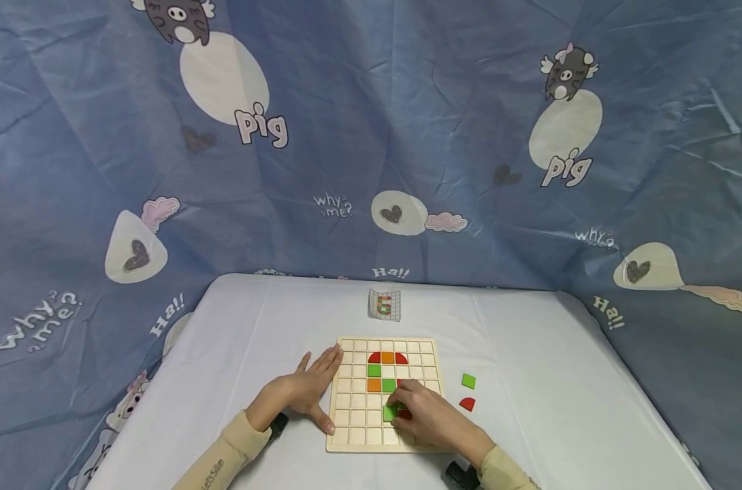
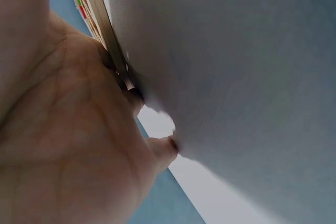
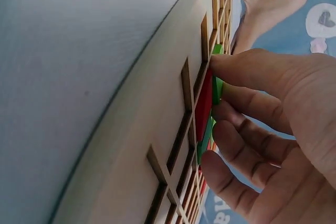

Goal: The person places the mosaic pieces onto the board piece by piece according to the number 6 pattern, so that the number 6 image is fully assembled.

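A light wooden grid board (image 1: 357,401) lies on the table with red, orange and green tiles in several cells. My left hand (image 1: 310,389) is spread along the board's left edge, fingers at the upper part and thumb near the lower corner. Over the lower middle of the grid, my right hand (image 1: 429,412) pinches a green square tile (image 1: 390,413) between thumb and index finger. Beside it sits a red quarter-round tile (image 3: 205,98), partly hidden by the fingers in the head view. Further up the grid are an orange tile (image 1: 387,358) and a green tile (image 1: 374,370).
Right of the board lie a loose green square (image 1: 468,381) and a loose red quarter-round (image 1: 467,404). Behind the board is a small paper card (image 1: 384,305) with a coloured grid pattern. A white cloth covers the table (image 1: 561,408); a blue printed curtain (image 1: 346,136) hangs behind.
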`<state>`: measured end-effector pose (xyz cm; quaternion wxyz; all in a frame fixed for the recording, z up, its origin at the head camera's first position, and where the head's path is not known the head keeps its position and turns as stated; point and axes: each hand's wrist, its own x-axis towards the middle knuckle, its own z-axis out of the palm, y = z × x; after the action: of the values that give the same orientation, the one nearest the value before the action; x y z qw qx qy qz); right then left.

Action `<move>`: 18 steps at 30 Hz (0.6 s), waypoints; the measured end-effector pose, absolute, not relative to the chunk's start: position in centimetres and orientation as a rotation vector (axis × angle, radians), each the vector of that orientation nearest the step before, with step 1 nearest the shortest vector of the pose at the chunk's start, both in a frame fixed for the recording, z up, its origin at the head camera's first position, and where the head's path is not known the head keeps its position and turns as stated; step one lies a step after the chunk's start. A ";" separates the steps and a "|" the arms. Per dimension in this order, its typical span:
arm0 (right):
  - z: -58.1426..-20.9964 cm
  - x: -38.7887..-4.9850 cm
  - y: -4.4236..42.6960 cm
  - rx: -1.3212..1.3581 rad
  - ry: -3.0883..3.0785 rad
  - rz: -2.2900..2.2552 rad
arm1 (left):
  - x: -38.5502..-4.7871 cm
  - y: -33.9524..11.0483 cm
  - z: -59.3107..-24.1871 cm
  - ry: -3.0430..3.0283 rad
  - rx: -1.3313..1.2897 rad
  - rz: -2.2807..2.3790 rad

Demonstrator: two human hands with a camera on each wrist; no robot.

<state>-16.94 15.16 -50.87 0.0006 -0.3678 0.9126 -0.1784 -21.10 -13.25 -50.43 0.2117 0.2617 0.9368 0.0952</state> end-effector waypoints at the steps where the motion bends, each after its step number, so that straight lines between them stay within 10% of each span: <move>1: -50.9 -16.9 15.2 -1.154 2.864 -0.560 | -21.1 -13.2 -50.4 2.601 0.725 0.268; 18: -50.5 -16.8 15.4 -1.186 2.813 -0.544 | -20.9 -13.2 -50.2 2.597 0.747 0.274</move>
<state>-16.79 15.43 -50.48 0.0204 -0.3825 0.9069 -0.1753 -20.90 -13.20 -50.18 0.2109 0.2688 0.9346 0.0987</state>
